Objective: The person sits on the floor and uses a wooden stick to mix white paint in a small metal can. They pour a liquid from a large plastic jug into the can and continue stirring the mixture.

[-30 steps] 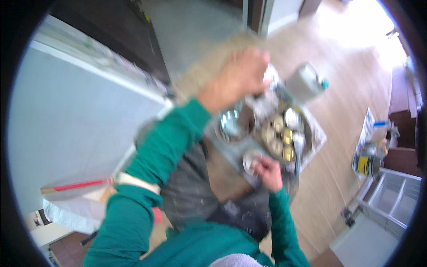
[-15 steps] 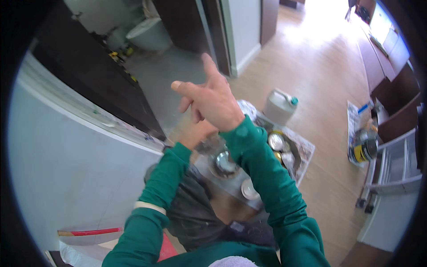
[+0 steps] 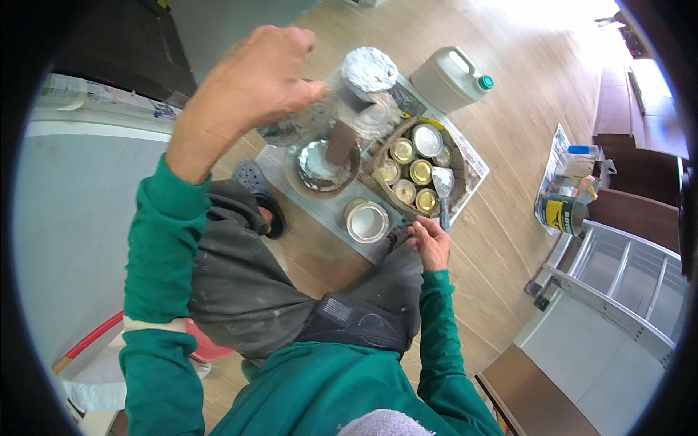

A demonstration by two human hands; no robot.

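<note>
My left hand (image 3: 251, 80) is raised at the upper left, fingers bent and thumb apart, with nothing visible between them. Below it lies a blurred grey, crumpled thing (image 3: 298, 125) whose kind I cannot make out. A round bowl (image 3: 294, 171) with a shiny lining and pale material stands there, a brown block-like piece (image 3: 340, 142) across it. My right hand (image 3: 431, 241) is low beside my right knee, fingers loosely curled and empty as far as shows. Close by, the handle of a putty knife (image 3: 444, 211) sticks out of a basket (image 3: 378, 174) of small tins. Nearby stands an open white pot (image 3: 366, 221).
Paper sheeting (image 3: 476, 171) lies under these things. Behind stand a foil-covered container (image 3: 368, 69) and a jug with a green cap (image 3: 449, 78). At right are a black-and-yellow can (image 3: 561, 214) and an aluminium ladder (image 3: 618, 265). A panel (image 3: 87, 218) borders the left.
My hands, raised close together before, have come apart: the left has moved up and left, the right down and right. The view has tilted down, showing the tins and bowl more fully.
</note>
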